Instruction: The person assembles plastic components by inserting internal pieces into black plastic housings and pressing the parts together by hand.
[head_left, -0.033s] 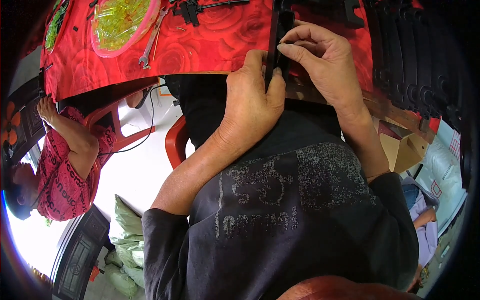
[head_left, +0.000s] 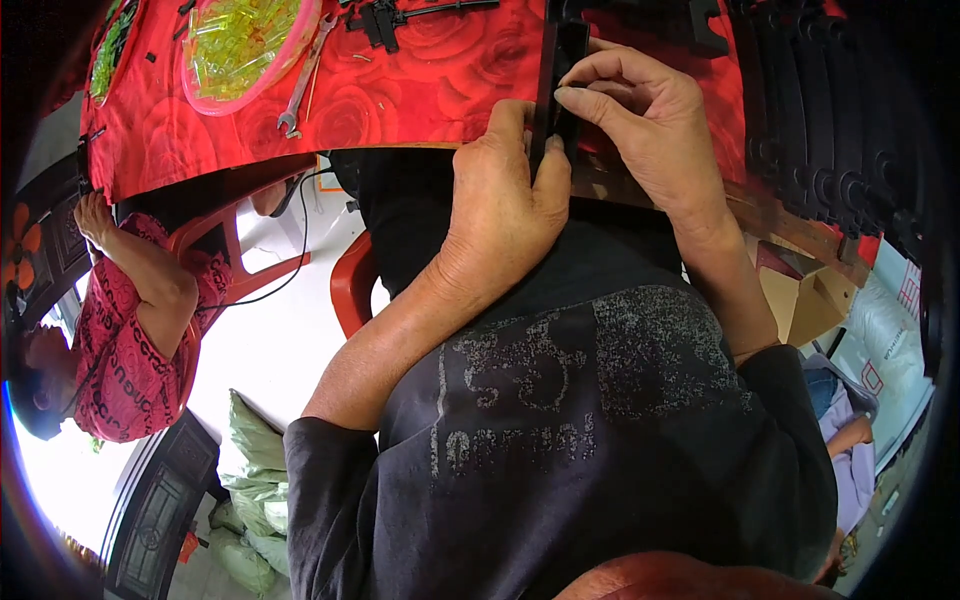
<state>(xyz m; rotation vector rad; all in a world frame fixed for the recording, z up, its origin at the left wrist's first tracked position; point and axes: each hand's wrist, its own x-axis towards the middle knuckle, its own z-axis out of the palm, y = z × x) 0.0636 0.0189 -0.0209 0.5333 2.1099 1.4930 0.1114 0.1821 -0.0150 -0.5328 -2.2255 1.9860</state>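
Note:
A long, narrow black plastic part [head_left: 570, 45] stands roughly upright in view at the table's near edge, its upper end out of the picture. My left hand [head_left: 508, 205] is wrapped round its lower end, thumb on the right side and fingers on the left. From the right, my right hand [head_left: 655, 125] meets the part with thumb and forefinger pinched at its face. Whatever may sit between those fingertips is too small to make out. Beneath lies a red rose-patterned tablecloth [head_left: 430, 115].
A pink basin [head_left: 190, 85] of clear yellow pieces stands left, beside a wrench [head_left: 298, 95]. Black parts [head_left: 380, 25] lie at the back; long curved black parts [head_left: 810, 110] are stacked right. A co-worker [head_left: 130, 330] sits left, another person [head_left: 850, 450] right. A cardboard box [head_left: 805, 300] is below the table's right edge.

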